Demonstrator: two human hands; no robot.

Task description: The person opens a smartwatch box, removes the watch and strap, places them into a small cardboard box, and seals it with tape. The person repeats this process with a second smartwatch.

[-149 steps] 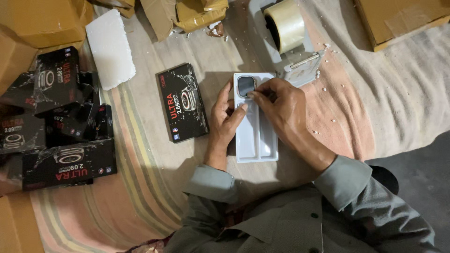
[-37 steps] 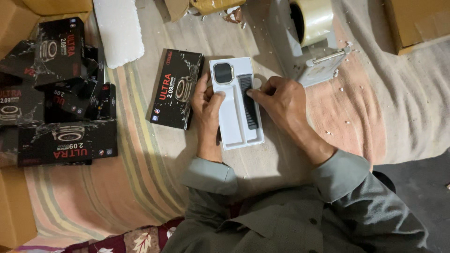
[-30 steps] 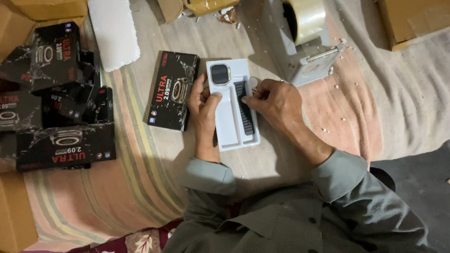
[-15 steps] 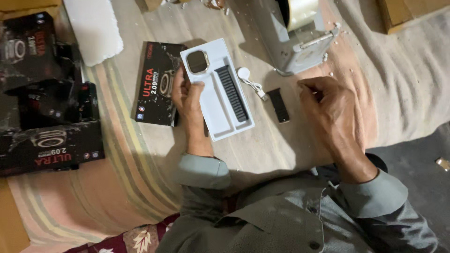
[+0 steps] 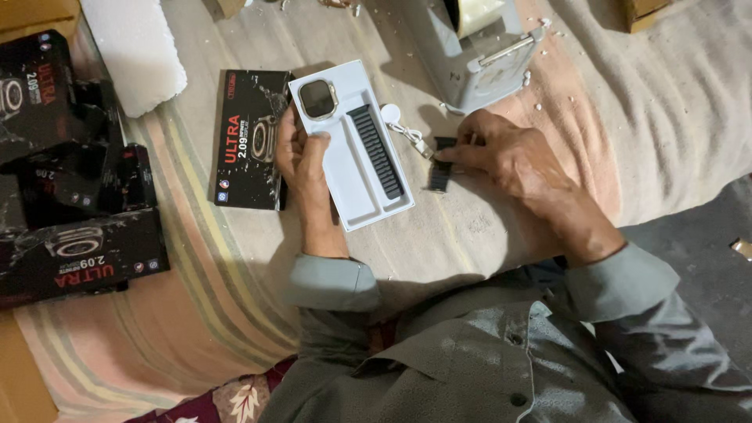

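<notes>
We see the left hand (image 5: 301,160) with its grip clasped on the left edge of the white plastic tray (image 5: 338,168), which lies on the striped cloth (image 5: 204,266) and carries a square gold-rimmed watch face (image 5: 318,99) and a long black ribbed strap (image 5: 376,151). The right hand (image 5: 509,157) pinches a short black strap piece (image 5: 439,168) at its upper end, just right of the tray. A white round charger with cable (image 5: 399,124) lies between tray and strap piece, a black printed box (image 5: 249,141) touches the tray's left side, and a grey tape dispenser (image 5: 470,55) stands above.
</notes>
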